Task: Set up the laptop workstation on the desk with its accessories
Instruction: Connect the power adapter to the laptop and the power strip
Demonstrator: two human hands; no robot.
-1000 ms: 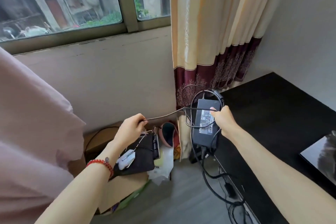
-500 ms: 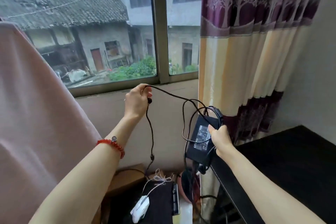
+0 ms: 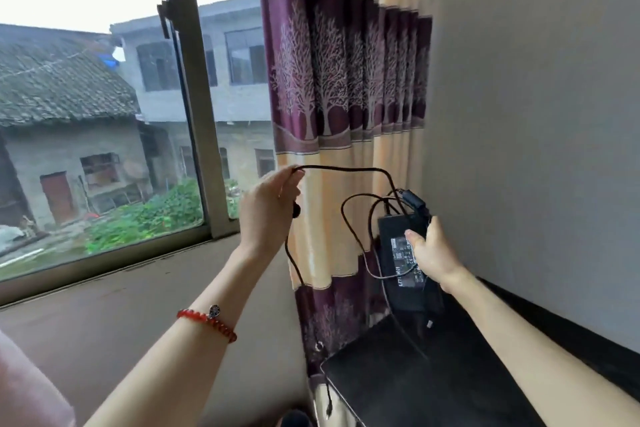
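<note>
The power brick (image 3: 405,262) looks dense and rigid, best gripped around its body as the right hand (image 3: 431,253) does now, fingers clamped on it in the air above the desk's (image 3: 398,388) far corner. Its thin black cord (image 3: 346,170) is limp and tangle-prone — the left hand (image 3: 268,210) pinches it near the plug end. The brick is black, with a label — the cord loops loosely.

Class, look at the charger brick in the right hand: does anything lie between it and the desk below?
Nothing visible does. The right hand holds the charger brick in the air just above the bare black desk; only its own cable loops nearby, pinched by the left hand.
</note>
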